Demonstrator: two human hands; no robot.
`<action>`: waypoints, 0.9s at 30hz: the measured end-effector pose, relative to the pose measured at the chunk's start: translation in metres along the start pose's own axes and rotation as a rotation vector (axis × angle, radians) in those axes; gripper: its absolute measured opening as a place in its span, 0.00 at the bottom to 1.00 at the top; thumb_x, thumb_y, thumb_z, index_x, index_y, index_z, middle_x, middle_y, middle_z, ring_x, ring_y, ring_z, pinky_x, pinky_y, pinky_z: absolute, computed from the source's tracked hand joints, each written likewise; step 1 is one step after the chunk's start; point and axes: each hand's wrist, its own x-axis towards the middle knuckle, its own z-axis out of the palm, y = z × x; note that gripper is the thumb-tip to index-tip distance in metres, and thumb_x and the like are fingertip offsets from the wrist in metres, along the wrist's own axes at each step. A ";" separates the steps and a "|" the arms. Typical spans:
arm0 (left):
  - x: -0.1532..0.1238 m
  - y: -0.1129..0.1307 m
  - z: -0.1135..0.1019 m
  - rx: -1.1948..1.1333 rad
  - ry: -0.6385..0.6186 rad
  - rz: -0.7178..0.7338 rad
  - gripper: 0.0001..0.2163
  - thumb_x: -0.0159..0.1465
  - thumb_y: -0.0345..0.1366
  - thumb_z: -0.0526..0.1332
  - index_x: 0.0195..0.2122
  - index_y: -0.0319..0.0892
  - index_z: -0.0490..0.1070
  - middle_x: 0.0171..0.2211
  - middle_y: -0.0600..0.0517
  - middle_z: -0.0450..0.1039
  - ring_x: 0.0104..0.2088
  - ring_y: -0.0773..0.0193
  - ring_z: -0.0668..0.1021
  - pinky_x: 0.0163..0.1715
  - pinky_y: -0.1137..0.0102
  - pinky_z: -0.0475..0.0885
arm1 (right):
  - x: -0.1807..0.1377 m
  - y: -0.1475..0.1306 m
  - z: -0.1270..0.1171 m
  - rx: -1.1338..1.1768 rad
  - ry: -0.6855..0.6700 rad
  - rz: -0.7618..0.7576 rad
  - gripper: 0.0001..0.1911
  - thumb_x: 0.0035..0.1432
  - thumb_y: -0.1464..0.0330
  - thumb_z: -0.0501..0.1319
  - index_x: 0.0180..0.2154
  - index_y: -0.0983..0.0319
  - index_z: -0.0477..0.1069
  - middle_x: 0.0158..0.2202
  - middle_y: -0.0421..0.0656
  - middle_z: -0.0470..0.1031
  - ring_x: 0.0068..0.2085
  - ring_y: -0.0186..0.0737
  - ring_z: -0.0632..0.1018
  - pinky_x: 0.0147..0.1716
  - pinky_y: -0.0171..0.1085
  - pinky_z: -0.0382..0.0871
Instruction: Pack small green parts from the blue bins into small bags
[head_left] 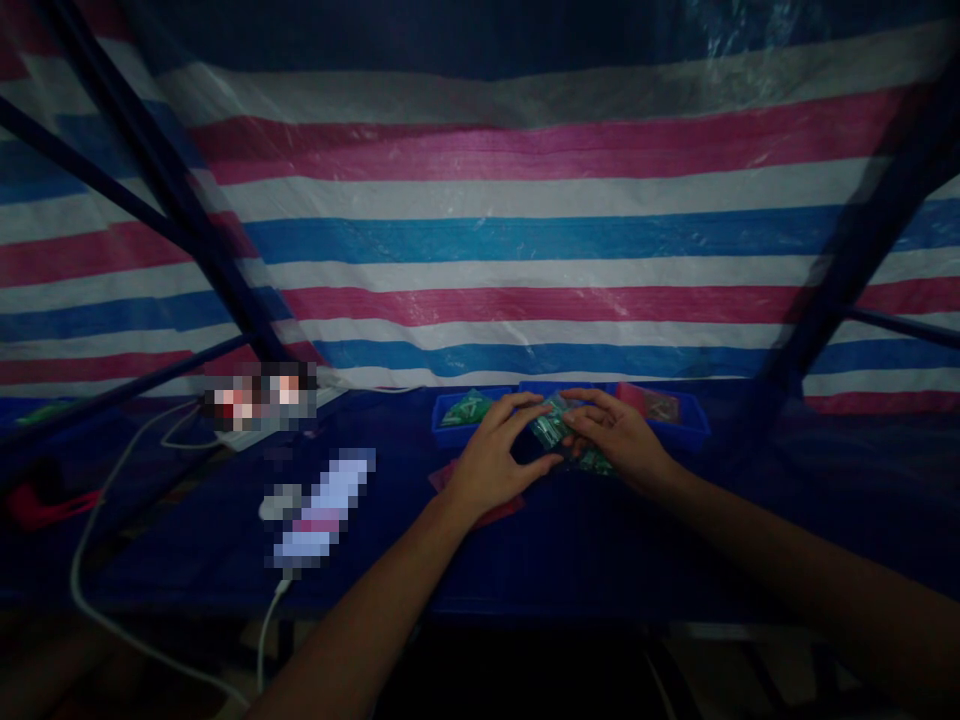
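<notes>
Pinching clear packet of green pieces (550, 428) by its right edge with right hand (611, 437), in front of blue trays (453, 437); left hand (499, 455) at its left with thumb spread, can't tell if gripping. Best to pinch lightly and keep film taut. Count: two hands, one held packet, three trays, one pink packet (501, 512) under left hand; green pieces uncountable
</notes>
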 end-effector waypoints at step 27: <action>-0.004 -0.006 0.002 -0.008 -0.006 -0.097 0.28 0.72 0.40 0.61 0.71 0.49 0.56 0.44 0.46 0.78 0.40 0.55 0.81 0.45 0.56 0.79 | -0.005 -0.005 0.000 -0.336 -0.054 -0.066 0.13 0.59 0.55 0.70 0.38 0.58 0.81 0.38 0.42 0.79 0.36 0.40 0.78 0.37 0.40 0.72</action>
